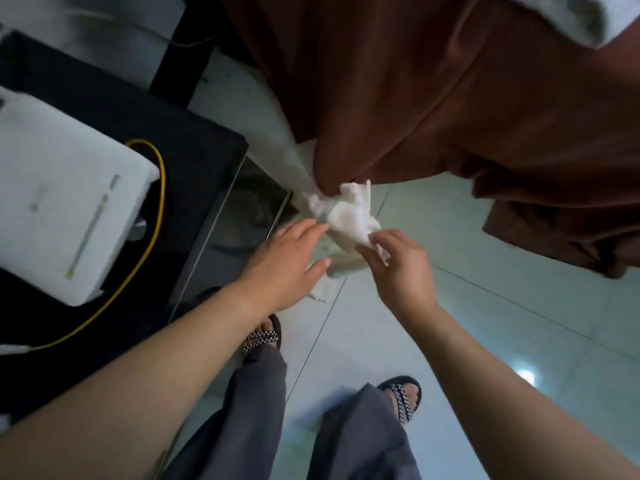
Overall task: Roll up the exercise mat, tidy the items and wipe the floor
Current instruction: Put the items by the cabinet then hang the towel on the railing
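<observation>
At the middle of the frame the right hand [401, 271] pinches the lower edge of a crumpled white wad [349, 216], paper or cloth, I cannot tell which. The left hand [284, 261] reaches in from the left with fingers straight and spread, its tips just beside the wad and gripping nothing. The wad's upper end lies against the hem of the brown curtain [450, 98]. A pale, blurred thing [341, 266] sits under the hands, too unclear to name. No mat is in view.

Likely this is fetching something to wipe the floor [485, 306] with. The risks:

- A two-finger pinch on one edge is weak. A sharp pull could tear the wad, if it is paper, or leave part of it behind.
- The wad may snag on the curtain hem and drag the cloth along.
- The left arm passes close to the corner of the black table [194, 143] at the left. A wide swing could catch the yellow cable [156, 237] and tug the white box [62, 188] on it.
- Loose sandals on glossy tile could slip while leaning forward.
</observation>
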Available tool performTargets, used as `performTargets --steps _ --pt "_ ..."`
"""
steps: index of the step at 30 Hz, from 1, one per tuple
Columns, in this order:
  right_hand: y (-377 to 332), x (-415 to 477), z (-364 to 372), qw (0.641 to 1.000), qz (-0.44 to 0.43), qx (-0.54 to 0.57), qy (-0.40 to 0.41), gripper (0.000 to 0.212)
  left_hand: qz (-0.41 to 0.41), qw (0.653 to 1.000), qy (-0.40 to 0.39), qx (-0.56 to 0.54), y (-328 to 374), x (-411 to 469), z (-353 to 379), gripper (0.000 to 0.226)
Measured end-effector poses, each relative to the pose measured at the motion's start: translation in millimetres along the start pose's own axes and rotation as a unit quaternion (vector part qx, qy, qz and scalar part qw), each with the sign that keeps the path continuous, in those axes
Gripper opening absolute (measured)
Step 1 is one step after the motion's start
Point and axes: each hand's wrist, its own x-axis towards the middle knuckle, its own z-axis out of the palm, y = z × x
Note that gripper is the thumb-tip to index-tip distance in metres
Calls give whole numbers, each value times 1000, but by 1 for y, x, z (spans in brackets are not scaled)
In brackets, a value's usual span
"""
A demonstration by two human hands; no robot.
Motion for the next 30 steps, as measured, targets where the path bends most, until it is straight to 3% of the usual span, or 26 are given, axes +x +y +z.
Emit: performTargets --steps 5,17,23,30 --pt "-97 -59 -103 999 22 -6 30 9 63 997 -13 34 65 -77 -83 58" --pt "-304 -148 -306 983 8 -48 177 11 216 970 92 54 206 -216 -286 58" --pt "-363 -186 -370 956 -1 -52 289 10 315 939 111 79 243 -273 -342 57" --pt "-373 -220 -420 930 30 -41 365 8 318 947 42 -5 288 -299 -360 51"
